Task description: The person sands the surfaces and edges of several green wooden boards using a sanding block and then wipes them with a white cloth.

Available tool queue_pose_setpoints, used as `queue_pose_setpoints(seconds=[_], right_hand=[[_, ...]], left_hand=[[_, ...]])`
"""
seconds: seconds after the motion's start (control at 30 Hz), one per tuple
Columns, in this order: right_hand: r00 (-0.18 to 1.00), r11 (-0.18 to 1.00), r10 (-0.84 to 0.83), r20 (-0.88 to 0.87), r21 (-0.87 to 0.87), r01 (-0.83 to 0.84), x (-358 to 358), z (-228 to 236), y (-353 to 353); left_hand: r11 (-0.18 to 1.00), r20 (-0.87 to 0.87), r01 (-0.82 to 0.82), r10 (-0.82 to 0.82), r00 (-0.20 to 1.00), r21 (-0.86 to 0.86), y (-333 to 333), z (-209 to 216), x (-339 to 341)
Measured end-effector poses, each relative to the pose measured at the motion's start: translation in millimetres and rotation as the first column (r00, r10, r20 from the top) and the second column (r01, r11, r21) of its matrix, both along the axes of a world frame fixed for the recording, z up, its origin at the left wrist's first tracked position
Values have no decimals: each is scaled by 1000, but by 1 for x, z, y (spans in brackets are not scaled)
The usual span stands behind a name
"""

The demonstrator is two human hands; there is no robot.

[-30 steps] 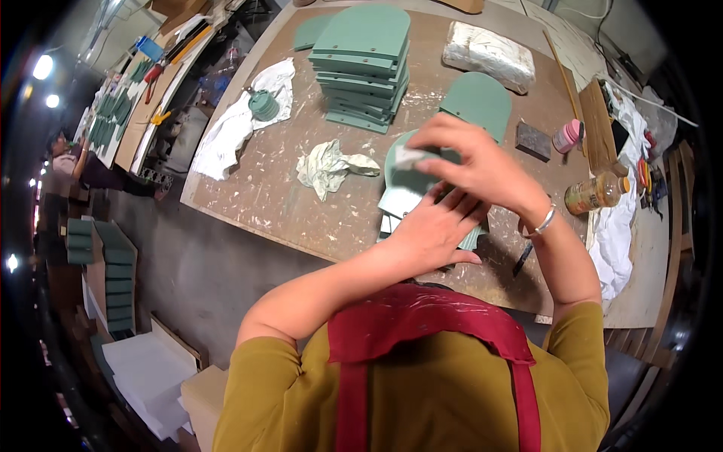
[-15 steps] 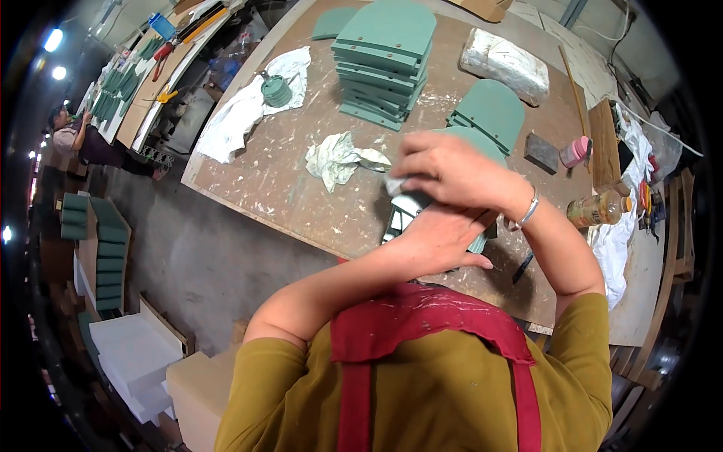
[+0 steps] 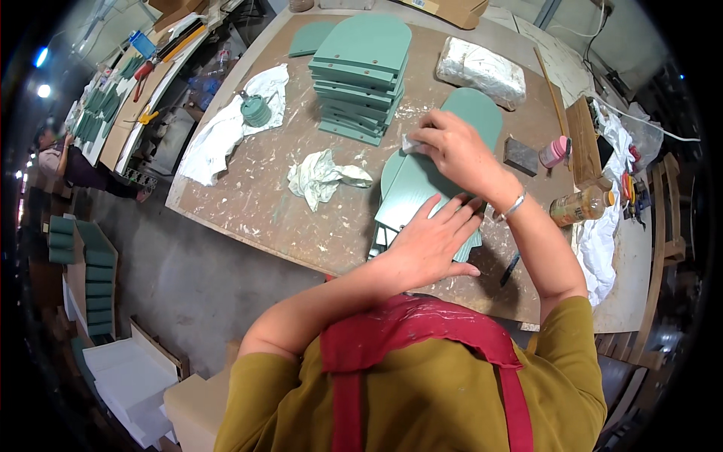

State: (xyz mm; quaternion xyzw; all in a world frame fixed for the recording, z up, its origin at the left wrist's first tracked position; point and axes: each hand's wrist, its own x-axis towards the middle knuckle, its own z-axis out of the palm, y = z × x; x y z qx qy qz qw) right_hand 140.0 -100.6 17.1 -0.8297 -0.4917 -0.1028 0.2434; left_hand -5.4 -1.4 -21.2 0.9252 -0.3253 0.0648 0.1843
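Note:
My left hand lies flat, fingers spread, on a sage-green panel on top of a low pile near the table's front edge. With bent fingers my right hand pinches a small whitish wad, perhaps cloth or paper, at the panel's far end. Its underside is hidden. Another green panel with a rounded end lies just beyond that hand. Farther back and to the left rises a tall stack of similar panels. A crumpled pale cloth rests left of my hands.
On the left, a white cloth carries a small green container. To the right are a wrapped white block, a dark grey block, a pink jar, a bottle and a black pen-like tool. Another person stands far left.
My right hand has moved away from my left, toward the panel's far end, still pinching the wad. My left hand's fingers, earlier covered, now show spread on the panel. The view has shifted slightly.

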Motion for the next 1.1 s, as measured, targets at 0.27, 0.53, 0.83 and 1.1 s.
queue_pose_setpoints(seconds=[0.27,0.53,0.83,1.1], right_hand=[[984,995,99,-149,20,-97,-43,-2,12],[967,965,-255,5,63,255,7,-4,-16],[953,958,-277,-126,40,284,-18,0,7],[808,811,-584,-76,-99,577,-3,0,-19]], left_hand=[[1000,-18,-11,11,1000,11,3,-11,-3],[996,-1,-17,17,1000,-88,3,2,5],[994,39,97,-95,995,-46,30,-5,46],[999,121,32,-33,992,14,23,-3,45]])
